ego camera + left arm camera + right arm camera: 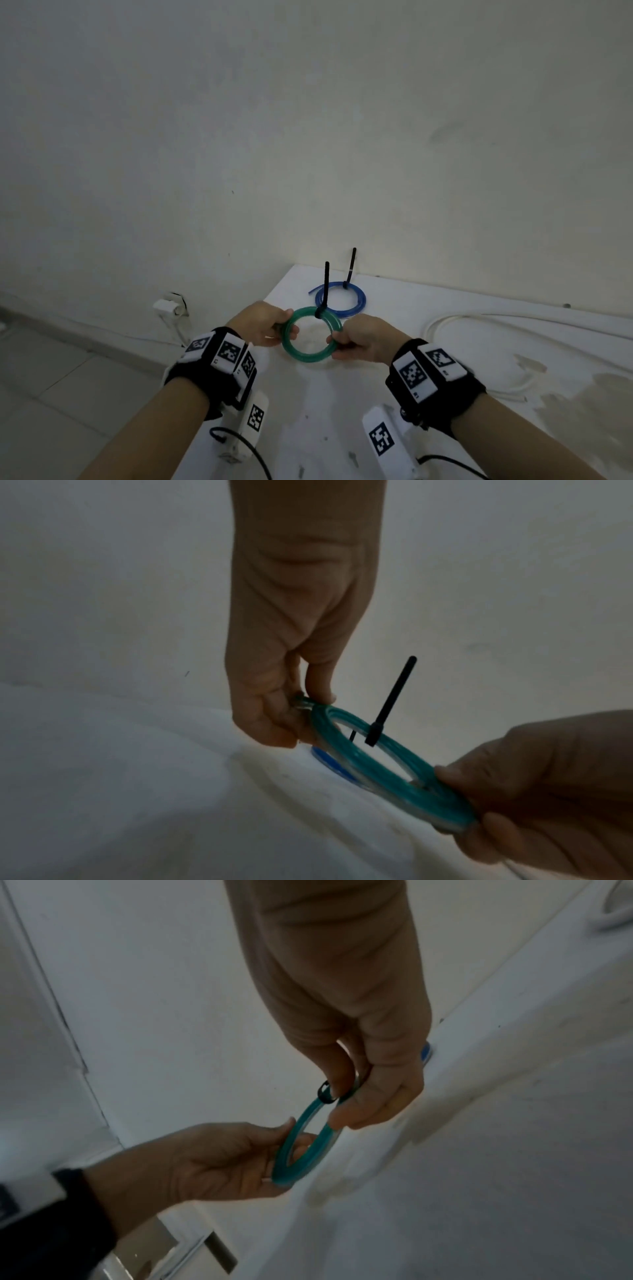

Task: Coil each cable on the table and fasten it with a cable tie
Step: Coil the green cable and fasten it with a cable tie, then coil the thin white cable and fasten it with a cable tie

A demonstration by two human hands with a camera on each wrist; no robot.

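Observation:
Both hands hold a coiled green cable (310,356) just above the white table (329,418). My left hand (282,330) pinches its left side and my right hand (339,342) grips its right side. A black cable tie (325,287) is wrapped round the far side of the coil, its tail standing up. In the left wrist view the green coil (377,761) is tilted between the left hand (298,710) and the right hand (455,799), with the tie (394,693) upright. From the right wrist, the tie's loop (325,1092) sits beside the right hand (346,1110).
A blue coil (356,303) with its own upright black tie (351,263) lies behind the green one by the wall. A loose white cable (479,318) sprawls over the table's right side. The table's left edge drops to a tiled floor; a wall socket (171,306) is there.

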